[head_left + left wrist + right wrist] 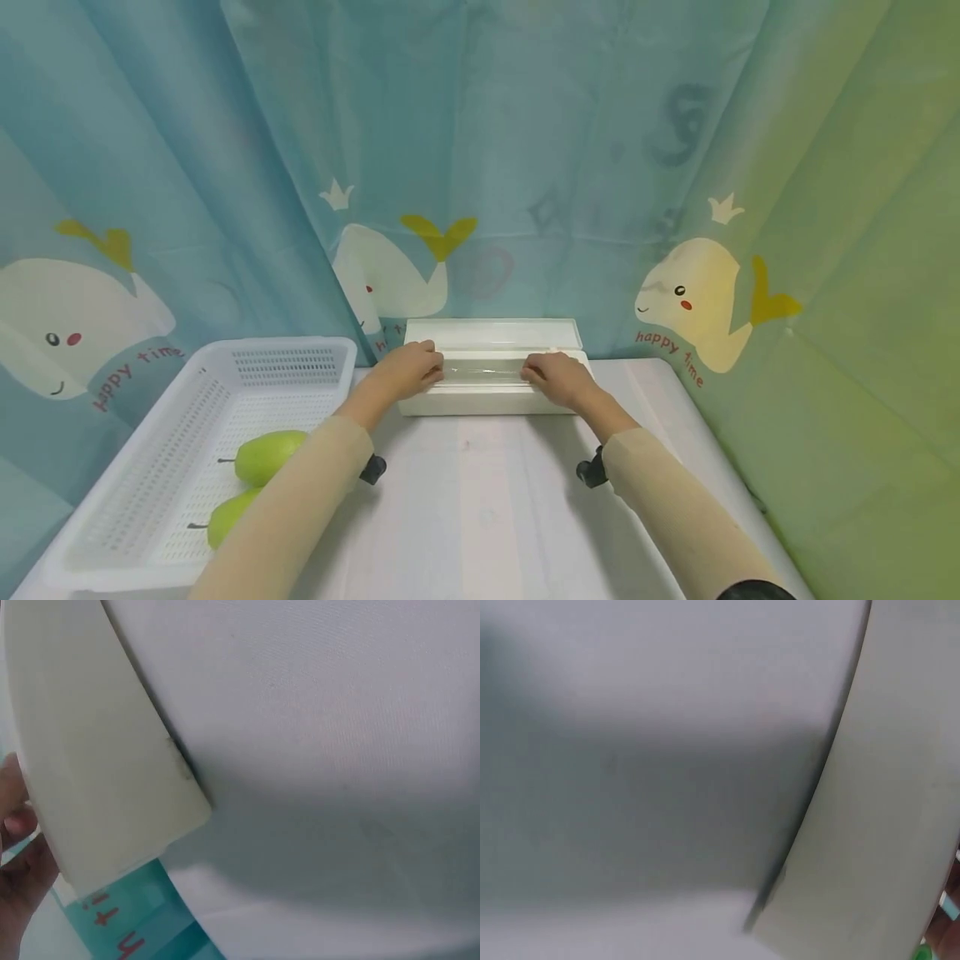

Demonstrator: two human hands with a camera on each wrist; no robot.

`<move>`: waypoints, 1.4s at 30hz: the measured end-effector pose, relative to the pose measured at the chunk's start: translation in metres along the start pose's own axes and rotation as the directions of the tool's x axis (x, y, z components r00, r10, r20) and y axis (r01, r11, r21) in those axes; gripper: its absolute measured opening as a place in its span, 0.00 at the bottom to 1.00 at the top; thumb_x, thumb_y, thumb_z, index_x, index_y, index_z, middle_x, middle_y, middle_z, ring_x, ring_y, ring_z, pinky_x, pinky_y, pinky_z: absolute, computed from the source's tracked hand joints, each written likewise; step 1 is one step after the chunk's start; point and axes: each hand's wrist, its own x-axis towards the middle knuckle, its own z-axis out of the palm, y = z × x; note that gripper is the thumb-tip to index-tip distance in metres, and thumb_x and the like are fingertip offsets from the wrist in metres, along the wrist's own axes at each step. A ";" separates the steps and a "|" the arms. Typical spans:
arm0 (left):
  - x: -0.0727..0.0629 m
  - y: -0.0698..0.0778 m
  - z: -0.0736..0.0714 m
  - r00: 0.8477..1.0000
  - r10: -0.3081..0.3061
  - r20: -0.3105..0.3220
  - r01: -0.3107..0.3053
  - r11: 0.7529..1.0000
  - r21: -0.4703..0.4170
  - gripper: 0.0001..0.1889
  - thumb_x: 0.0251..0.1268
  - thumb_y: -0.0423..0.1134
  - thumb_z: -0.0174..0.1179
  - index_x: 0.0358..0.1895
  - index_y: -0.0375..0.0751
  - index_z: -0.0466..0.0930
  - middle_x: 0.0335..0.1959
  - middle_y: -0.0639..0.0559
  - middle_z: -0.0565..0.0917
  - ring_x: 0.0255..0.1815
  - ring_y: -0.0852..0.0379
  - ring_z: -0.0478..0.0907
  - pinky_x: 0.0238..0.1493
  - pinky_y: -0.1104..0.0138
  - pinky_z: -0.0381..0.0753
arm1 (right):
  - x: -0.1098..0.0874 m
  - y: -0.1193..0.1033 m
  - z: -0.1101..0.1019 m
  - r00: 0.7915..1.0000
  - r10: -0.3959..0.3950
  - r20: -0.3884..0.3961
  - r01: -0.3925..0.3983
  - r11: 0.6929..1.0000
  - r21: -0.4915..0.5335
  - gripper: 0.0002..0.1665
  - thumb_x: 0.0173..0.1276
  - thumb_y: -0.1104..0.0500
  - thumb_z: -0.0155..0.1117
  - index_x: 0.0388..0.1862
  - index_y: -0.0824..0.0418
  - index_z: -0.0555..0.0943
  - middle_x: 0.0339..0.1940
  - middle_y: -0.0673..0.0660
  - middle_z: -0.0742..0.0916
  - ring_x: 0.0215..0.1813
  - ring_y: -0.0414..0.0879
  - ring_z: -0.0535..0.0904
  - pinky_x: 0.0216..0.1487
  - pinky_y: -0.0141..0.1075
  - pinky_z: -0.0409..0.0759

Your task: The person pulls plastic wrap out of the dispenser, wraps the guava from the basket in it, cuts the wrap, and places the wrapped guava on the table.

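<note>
A long white plastic wrap dispenser (pixel 491 404) stands at the far edge of the table, its lid (pixel 491 333) raised toward the curtain. Clear plastic wrap (pixel 483 372) stretches across its opening. My left hand (pixel 408 369), over the left end, pinches the wrap with curled fingers. Over the right part, my right hand (pixel 561 379) pinches it likewise. In the left wrist view the dispenser's front (pixel 90 750) hides part of my left hand (pixel 22 847). The right wrist view shows the dispenser's front (pixel 877 795); that hand's fingertips are mostly hidden there.
A white perforated basket (pixel 292 353) sits on the left of the table, holding green pears (pixel 268 457), partly covered by my left sleeve. Behind the table hangs a blue-green curtain (pixel 525 167) with whale prints. A pale cloth (pixel 480 508) covers the table.
</note>
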 end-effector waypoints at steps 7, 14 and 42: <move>-0.003 0.004 -0.008 0.998 -0.046 -0.037 0.048 0.997 0.054 0.08 0.69 0.35 0.62 0.30 0.44 0.77 0.25 0.53 0.73 0.26 0.56 0.67 0.27 0.66 0.69 | -0.005 0.005 -0.004 0.998 -0.068 0.000 0.068 0.997 -0.048 0.08 0.74 0.59 0.60 0.48 0.51 0.84 0.42 0.48 0.89 0.44 0.45 0.84 0.47 0.45 0.81; -0.004 0.002 -0.010 0.994 -0.108 -0.014 0.108 0.994 0.025 0.12 0.70 0.30 0.58 0.26 0.43 0.75 0.23 0.54 0.71 0.26 0.56 0.64 0.29 0.67 0.67 | -0.008 0.006 -0.015 0.995 -0.095 -0.006 0.093 0.988 -0.122 0.13 0.71 0.61 0.64 0.52 0.54 0.85 0.44 0.52 0.90 0.47 0.50 0.86 0.48 0.45 0.83; -0.015 0.000 -0.017 0.985 -0.166 -0.050 0.167 0.986 0.018 0.10 0.66 0.27 0.57 0.26 0.39 0.73 0.20 0.50 0.75 0.22 0.55 0.67 0.26 0.63 0.72 | -0.015 0.013 -0.025 1.000 -0.004 0.013 0.007 0.960 -0.282 0.04 0.74 0.59 0.59 0.44 0.53 0.80 0.34 0.51 0.88 0.32 0.46 0.82 0.32 0.42 0.80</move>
